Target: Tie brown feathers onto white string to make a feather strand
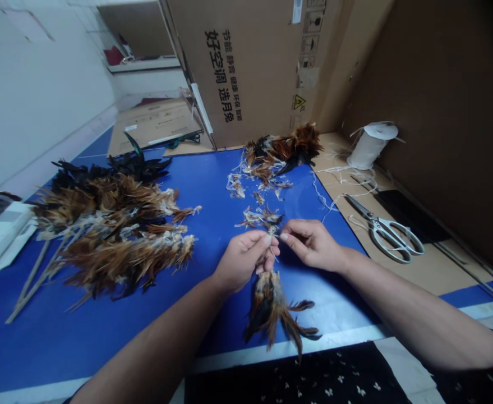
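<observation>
My left hand [246, 255] is closed round the tied end of a feather bunch [269, 306], whose brown and black feathers hang toward the table's front edge. A pale thread or thin stick end shows at its fingertips. Close on the right, my right hand [309, 244] has thumb and forefinger pinched together beside the bunch's top; what lies between them is too small to make out. Just beyond both hands lie small feather scraps [254, 216] with white string bits.
Large brown and black feather bunches [124, 252] lie left, near thin sticks [31, 283]. A reddish feather pile [288, 148] is at the back. Scissors [391, 233] and a white string spool [372, 146] stand right on cardboard. Cardboard boxes [263, 67] wall the blue table [212, 191].
</observation>
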A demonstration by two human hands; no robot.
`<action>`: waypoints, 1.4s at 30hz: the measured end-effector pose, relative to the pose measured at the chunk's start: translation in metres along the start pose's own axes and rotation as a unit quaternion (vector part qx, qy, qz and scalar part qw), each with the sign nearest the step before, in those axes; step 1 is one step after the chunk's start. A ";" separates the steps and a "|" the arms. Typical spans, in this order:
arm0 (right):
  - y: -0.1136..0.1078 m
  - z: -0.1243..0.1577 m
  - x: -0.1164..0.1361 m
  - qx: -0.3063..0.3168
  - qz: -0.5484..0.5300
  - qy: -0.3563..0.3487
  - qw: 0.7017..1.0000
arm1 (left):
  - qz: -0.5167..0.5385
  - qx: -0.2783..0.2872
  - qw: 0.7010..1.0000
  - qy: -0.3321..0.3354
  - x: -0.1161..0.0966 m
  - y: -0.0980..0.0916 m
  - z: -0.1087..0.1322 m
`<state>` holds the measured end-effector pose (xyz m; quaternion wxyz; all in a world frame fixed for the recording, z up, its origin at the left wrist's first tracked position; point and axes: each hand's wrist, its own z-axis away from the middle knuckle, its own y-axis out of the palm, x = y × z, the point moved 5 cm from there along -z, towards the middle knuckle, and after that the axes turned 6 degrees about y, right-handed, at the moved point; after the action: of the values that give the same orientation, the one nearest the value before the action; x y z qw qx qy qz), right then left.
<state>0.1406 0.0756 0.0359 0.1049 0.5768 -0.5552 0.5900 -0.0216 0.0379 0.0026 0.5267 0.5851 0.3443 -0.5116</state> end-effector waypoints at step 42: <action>0.010 0.002 0.004 -0.109 -0.118 0.048 0.986 | -0.072 -0.064 0.992 0.080 0.006 0.004 0.003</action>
<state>0.1332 0.0682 0.0329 0.2629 0.5940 -0.5388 0.5364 -0.0174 0.0332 -0.0014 0.4959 0.5630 0.4580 -0.4768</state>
